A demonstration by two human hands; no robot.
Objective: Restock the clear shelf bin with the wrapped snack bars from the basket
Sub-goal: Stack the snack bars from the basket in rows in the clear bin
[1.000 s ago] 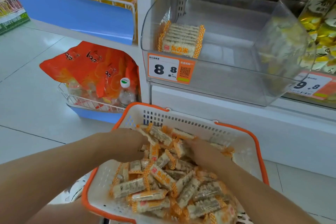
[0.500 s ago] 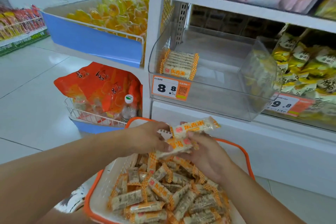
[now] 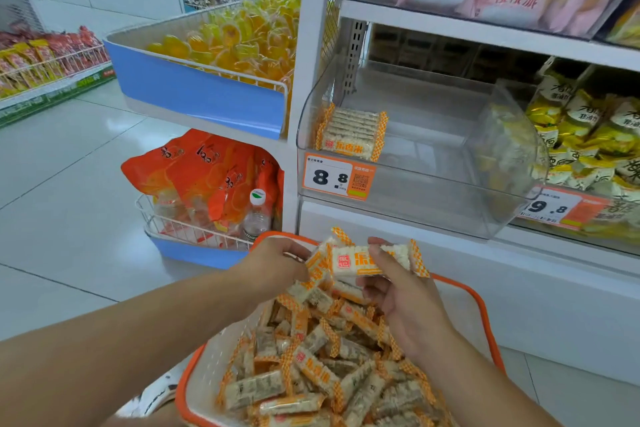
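A white basket with an orange rim [image 3: 486,319] sits low in front of me, heaped with several wrapped snack bars [image 3: 311,367] in orange-checked wrappers. My right hand [image 3: 405,302] pinches a snack bar [image 3: 360,260] held level above the heap. My left hand [image 3: 273,267] grips a small bundle of bars [image 3: 313,270] just left of it. The clear shelf bin [image 3: 450,204] stands above and behind, with one neat stack of bars [image 3: 351,132] at its front left corner; the rest of its floor is bare.
An orange 8.8 price tag [image 3: 337,177] is fixed to the bin's front. To the right is a bin of yellow-green packets [image 3: 588,139]. Left of the shelf post stand a blue bin of yellow sweets [image 3: 221,55] and a wire basket with orange bags [image 3: 207,177] and a bottle [image 3: 256,215].
Both hands came up out of the heap holding bars and now hold them above the basket. My view has tilted up, showing more of the shelves.
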